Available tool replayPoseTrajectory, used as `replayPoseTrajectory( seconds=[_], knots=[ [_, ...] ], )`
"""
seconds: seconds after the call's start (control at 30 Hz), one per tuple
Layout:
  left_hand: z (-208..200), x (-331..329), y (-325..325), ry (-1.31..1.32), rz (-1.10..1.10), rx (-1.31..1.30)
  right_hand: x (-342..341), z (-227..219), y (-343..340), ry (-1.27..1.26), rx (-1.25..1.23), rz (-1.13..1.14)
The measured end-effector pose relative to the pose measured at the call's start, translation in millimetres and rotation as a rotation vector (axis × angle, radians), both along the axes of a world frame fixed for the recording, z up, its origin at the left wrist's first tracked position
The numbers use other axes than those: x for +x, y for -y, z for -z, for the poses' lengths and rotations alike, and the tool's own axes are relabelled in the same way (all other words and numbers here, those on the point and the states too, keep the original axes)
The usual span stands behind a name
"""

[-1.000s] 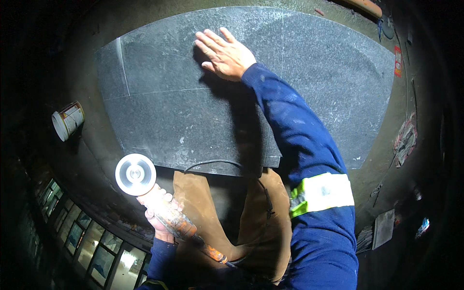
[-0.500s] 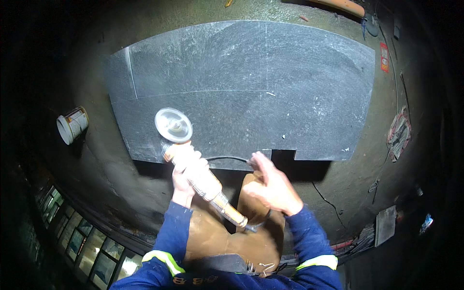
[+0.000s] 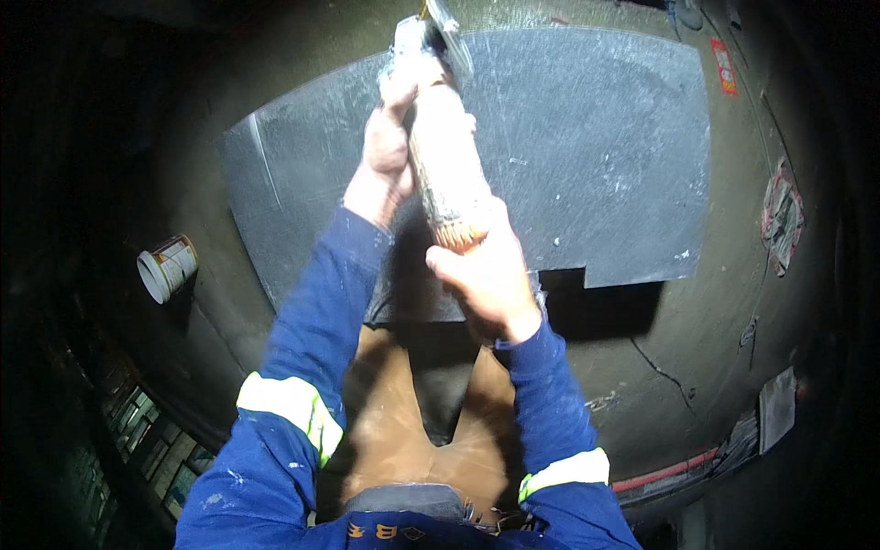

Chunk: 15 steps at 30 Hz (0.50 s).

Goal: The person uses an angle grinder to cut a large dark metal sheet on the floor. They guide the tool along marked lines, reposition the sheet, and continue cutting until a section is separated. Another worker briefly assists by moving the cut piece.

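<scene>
An angle grinder (image 3: 446, 151) is held up over a large dark grey stone slab (image 3: 596, 156), its head and disc (image 3: 451, 38) pointing away from me. Around the front of its body, near the head, my left hand (image 3: 387, 147) is closed. My right hand (image 3: 486, 275) grips the rear end of the grinder. The disc is seen nearly edge-on and reaches past the slab's far edge. Glare washes out much of the grinder's body. The slab has a rectangular notch (image 3: 561, 278) in its near edge, and a pale line crosses its left part.
A white bucket (image 3: 168, 269) lies tilted on the floor at the left. On the right are a crumpled bag (image 3: 782, 220), a red label (image 3: 723, 67) and a thin cable. A grey flat piece (image 3: 777, 411) leans at lower right. Dark cracks mark the floor.
The grinder has risen and moved away from me, and its disc has turned from face-up to nearly edge-on. My right hand has gone from free and open to gripping the grinder's rear.
</scene>
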<state>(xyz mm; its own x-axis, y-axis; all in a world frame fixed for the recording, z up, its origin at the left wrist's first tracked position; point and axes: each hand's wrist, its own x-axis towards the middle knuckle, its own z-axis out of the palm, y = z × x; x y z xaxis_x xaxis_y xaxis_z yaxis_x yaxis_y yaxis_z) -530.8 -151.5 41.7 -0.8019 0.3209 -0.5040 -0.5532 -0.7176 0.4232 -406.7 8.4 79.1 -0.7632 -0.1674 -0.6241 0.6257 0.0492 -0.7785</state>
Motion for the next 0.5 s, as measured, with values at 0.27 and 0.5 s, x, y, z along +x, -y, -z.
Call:
replayPoseTrajectory(
  seconds=[0.27, 0.5],
  knots=[
    [82.6, -121.0, -4.1, -0.159, 0.008, -0.206, -83.7, 67.6, 31.5, -0.076, -0.138, 0.218],
    [129.6, -137.2, 2.1, -0.236, 0.068, -0.174, -94.1, 126.3, 44.1, -0.242, 0.152, 0.126]
  ],
)
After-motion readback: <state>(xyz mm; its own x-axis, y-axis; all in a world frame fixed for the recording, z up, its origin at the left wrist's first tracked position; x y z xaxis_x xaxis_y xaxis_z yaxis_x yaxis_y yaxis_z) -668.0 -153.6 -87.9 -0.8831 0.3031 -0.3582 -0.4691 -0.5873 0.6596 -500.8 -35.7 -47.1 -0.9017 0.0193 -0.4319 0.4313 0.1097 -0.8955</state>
